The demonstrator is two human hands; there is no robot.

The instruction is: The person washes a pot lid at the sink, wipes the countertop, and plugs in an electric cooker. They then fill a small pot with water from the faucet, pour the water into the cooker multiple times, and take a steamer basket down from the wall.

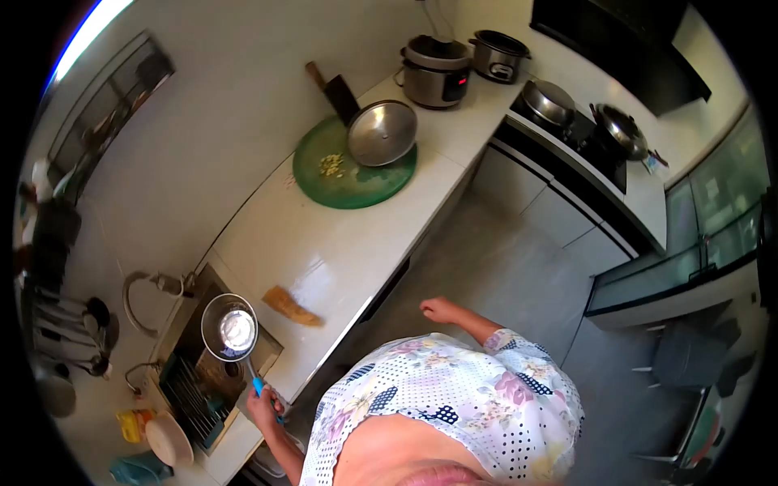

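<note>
The left hand (266, 405) has its grip closed round the blue handle of a small steel pan (230, 327), held over the sink (271, 350); its long axis runs from the hand up toward the faucet (150, 283). The right hand (442, 309) hangs open and empty over the grey floor (502, 267). On the white desk (324, 243) lie a green cutting board (356, 182) bearing a lid (381, 134), and a brown cloth (293, 307).

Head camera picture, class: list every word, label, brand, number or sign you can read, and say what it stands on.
No text can be read in this picture.
Pressure cooker: a red lit display on its front panel, too small and blurred to read.
Second cooker: a pale panel on its front, nothing legible.
Yellow container beside the sink: any label is blurred.
</note>
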